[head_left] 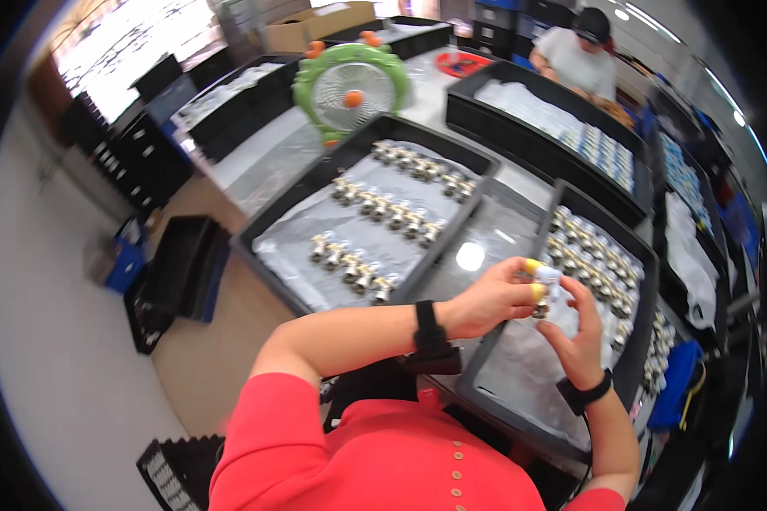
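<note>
1. Reaching across from the wearer's left, the left arm is bent at the elbow, its forearm running towards about 3 o'clock; a dark band (429,329) circles the wrist.
2. The left hand (491,301) has its thumb and finger, both with yellow tips, closed on a small part (548,277), pinching it from its left side.
3. The right forearm points up to 11 o'clock, banded at the wrist too. The right hand (581,342) is curved with thumb and forefinger apart, the forefinger at the part's right edge; I cannot tell whether the thumb touches it.
4. The part's long axis stands nearly upright to the wearer's view, leaning slightly: white end towards 12 o'clock, darker metal end between 6 and 7. Blur hides its finer detail.
5. It sits at 3 o'clock from the left hand, 11 o'clock from the right, between the two and above the right tray (645,307).
6. Rows of similar pieces (595,266) lie in that tray at 2 o'clock from the part.
7. At 10 o'clock is the left tray (439,139), holding three more rows; beyond it stands a green fan (349,75).
</note>
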Available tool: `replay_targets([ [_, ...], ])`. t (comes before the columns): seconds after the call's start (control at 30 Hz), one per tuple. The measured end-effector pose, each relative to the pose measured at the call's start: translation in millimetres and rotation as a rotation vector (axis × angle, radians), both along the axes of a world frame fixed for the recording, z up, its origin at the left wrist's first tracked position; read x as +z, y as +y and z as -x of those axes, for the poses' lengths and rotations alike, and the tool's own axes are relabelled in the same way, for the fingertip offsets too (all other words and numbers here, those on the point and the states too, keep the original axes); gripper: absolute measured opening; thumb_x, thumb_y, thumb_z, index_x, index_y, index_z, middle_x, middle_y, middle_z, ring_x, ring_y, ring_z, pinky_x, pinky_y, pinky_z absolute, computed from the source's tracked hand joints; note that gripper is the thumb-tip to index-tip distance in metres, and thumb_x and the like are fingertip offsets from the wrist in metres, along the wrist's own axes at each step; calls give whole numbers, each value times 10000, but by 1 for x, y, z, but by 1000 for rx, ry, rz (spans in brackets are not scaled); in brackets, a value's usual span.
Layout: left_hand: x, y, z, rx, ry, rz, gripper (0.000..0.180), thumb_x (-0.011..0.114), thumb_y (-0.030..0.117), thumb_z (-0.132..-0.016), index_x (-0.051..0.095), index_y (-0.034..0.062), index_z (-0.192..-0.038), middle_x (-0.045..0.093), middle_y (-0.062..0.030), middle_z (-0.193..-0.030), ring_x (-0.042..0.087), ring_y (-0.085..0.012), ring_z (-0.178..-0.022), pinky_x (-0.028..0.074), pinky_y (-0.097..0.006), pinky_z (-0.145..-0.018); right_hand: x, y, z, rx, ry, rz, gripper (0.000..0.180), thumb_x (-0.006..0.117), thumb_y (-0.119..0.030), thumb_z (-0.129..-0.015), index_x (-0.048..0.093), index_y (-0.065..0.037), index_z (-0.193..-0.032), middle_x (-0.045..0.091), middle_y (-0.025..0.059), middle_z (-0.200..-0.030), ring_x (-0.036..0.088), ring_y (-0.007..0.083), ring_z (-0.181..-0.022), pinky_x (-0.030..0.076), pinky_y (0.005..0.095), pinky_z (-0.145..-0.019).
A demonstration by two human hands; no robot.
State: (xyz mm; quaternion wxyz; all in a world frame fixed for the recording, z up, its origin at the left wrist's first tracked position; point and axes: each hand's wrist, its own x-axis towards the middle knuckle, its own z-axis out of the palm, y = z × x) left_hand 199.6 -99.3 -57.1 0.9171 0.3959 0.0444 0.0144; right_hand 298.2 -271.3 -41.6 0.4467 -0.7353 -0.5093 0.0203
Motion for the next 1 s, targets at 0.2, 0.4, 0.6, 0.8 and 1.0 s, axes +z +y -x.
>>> replay_targets([
  [0.2,58,78,15,-29,11,-610,395,672,129,-825,482,53,-1162,622,-70,-981,613,-122,-873,502,-263,-762,3,-5,-1,-20,73,-35,484,685,-54,-732,549,-62,-1197,547,94,-1236,531,206,-1097,427,310,-850],
  [0.4,73,195,82,4,666,-1484,484,677,91,-738,475,13,-1171,627,-124,-829,640,-145,-711,538,-268,-614,11,-1,2,13,79,-47,377,668,-52,-749,589,-53,-1117,576,93,-1185,555,202,-1037,437,298,-815],
  [0.6,15,269,131,-138,1157,-1800,510,643,-3,-619,577,54,-1122,633,-143,-772,661,-222,-639,538,-306,-535,15,0,5,39,32,-35,285,660,-36,-757,618,-41,-1039,607,98,-1120,574,210,-993,445,294,-781],
  [0.8,-5,271,130,-123,1104,-1747,540,652,-25,-615,573,79,-1139,629,-132,-746,655,-206,-630,526,-314,-527,10,0,2,35,23,-39,245,661,-27,-756,632,-33,-999,629,101,-1076,591,205,-934,453,294,-748],
  [1.0,-5,274,128,-247,1136,-1753,542,669,-42,-654,567,106,-1165,633,-125,-795,650,-200,-642,532,-320,-538,11,0,3,42,23,-28,177,657,-7,-761,645,-18,-937,658,104,-964,611,206,-861,461,282,-736],
])
